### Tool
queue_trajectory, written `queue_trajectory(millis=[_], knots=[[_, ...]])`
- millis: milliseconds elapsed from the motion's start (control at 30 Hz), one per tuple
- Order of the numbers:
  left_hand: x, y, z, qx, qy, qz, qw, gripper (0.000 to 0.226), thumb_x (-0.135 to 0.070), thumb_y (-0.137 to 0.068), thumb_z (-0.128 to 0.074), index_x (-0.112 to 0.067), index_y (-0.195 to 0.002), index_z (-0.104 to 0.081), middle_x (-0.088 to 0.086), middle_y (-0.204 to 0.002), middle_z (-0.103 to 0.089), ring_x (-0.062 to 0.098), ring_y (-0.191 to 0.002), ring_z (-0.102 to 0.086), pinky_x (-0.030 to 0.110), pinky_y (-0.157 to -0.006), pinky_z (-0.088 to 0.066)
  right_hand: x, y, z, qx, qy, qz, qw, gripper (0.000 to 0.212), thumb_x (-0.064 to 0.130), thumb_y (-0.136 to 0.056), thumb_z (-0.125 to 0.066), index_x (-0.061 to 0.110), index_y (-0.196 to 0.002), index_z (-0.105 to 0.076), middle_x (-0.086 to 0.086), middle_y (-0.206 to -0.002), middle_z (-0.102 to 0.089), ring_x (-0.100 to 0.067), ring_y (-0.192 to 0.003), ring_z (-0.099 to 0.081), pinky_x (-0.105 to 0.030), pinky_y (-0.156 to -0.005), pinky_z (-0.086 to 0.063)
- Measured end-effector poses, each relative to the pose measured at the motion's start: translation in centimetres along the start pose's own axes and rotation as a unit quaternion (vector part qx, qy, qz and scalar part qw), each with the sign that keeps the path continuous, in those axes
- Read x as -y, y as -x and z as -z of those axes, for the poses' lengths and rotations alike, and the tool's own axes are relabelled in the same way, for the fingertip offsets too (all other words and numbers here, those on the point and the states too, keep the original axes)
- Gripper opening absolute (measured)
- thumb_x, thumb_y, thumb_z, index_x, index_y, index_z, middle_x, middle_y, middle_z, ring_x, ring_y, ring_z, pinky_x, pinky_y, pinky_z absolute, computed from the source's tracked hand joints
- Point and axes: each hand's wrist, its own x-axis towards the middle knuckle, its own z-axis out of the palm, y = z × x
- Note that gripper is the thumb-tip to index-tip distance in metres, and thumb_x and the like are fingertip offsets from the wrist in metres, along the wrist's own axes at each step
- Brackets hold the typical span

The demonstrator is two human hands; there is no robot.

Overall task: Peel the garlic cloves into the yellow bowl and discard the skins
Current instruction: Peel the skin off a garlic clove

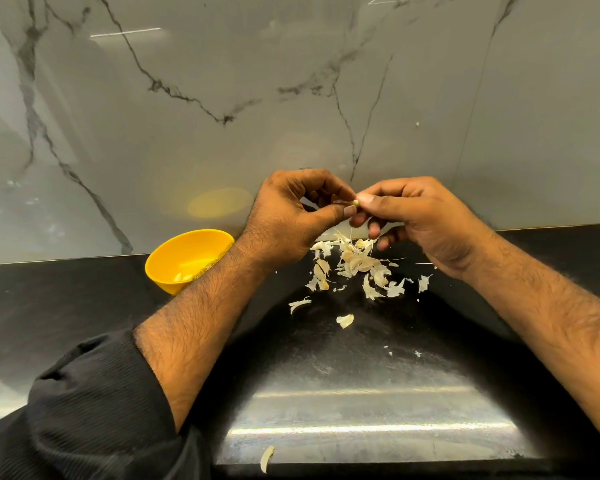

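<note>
Both hands, left hand (284, 216) and right hand (413, 216), pinch one small garlic clove (354, 203) above the papery skins (357, 265); glossy round yellow bowl (163, 268) left of the skins.

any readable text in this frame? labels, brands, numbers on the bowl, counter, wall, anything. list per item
None. No text, label, brand or number shows anywhere.
yellow bowl: plain, no print on the visible side.
marble wall: only veins and light glare.
black counter: only garlic skins.
black sleeve: no logo visible.
</note>
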Motion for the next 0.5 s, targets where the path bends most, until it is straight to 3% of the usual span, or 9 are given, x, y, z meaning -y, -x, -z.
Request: queue_trajectory(millis=[100, 233, 433, 500], knots=[[-0.03, 0.07, -0.01, -0.002, 0.004, 0.001, 1.000, 0.011, -0.019, -0.090, -0.085, -0.015, -0.100, -0.081, -0.008, -0.088, -0.076, 0.010, -0.085, -0.072, 0.022, -0.075, -0.061, -0.39, -0.02, -0.25, -0.034, 0.041, 0.020, 0.998, 0.026, 0.034, -0.097, -0.067, 0.011, -0.102, -0.079, -0.010, -0.092, -0.078, -0.020, -0.075, -0.064, -0.036, -0.066, -0.056], [-0.06, 0.14, -0.42, 0.003, 0.000, 0.007, 1.000, 0.011, -0.018, -0.092, -0.084, -0.014, -0.102, -0.081, -0.006, -0.090, -0.077, 0.011, -0.086, -0.073, 0.026, -0.076, -0.063, -0.81, -0.18, -0.20, -0.074, 0.063, 0.018, 0.995, 0.013, 0.024, -0.095, -0.073, 0.012, -0.097, -0.080, -0.008, -0.082, -0.077, -0.019, -0.069, -0.066, -0.038, -0.067, -0.060], [-0.29, 0.26, -0.82, 0.006, 0.003, 0.009, 1.000, 0.018, -0.023, -0.088, -0.088, -0.015, -0.103, -0.083, -0.007, -0.091, -0.080, 0.007, -0.086, -0.076, 0.030, -0.079, -0.065, -0.86, -0.20, -0.55, -0.132, 0.154, 0.028, 0.979, 0.007, 0.027, -0.091, -0.079, 0.021, -0.088, -0.082, -0.001, -0.072, -0.075, -0.020, -0.067, -0.070, -0.040, -0.068, -0.064], [-0.39, 0.31, -0.97, 0.007, 0.010, 0.005, 1.000, 0.016, -0.020, -0.088, -0.088, -0.014, -0.102, -0.085, -0.008, -0.092, -0.081, 0.005, -0.088, -0.077, 0.030, -0.082, -0.065, -0.72, -0.15, -0.61, -0.139, 0.139, 0.028, 0.980, 0.006, 0.023, -0.090, -0.081, 0.021, -0.085, -0.082, -0.002, -0.069, -0.074, -0.020, -0.064, -0.068, -0.041, -0.067, -0.063]])
